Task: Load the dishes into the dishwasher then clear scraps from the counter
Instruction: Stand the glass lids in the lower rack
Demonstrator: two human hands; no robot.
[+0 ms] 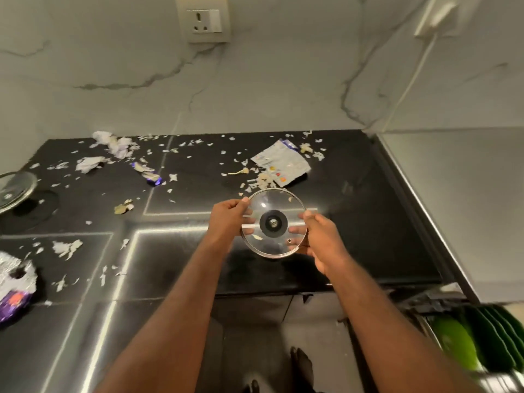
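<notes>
A round glass pot lid [269,202] with a metal rim and a black centre knob hangs above the black counter [354,222], its underside facing me. My left hand [228,219] grips its left rim, thumb on top and fingers behind the glass. My right hand [320,236] grips the right rim the same way. Scraps of paper and food peel [263,178] lie scattered over the counter. A second glass lid [15,190] rests at the far left. The dishwasher rack [482,344] with several green plates shows at the lower right.
A torn white packet [283,163] lies behind the held lid. Crumpled paper [113,143] sits at the back left, a purple and silver wrapper [14,287] at the left edge. A wall socket [202,19] and a white cord [408,80] are on the marble wall.
</notes>
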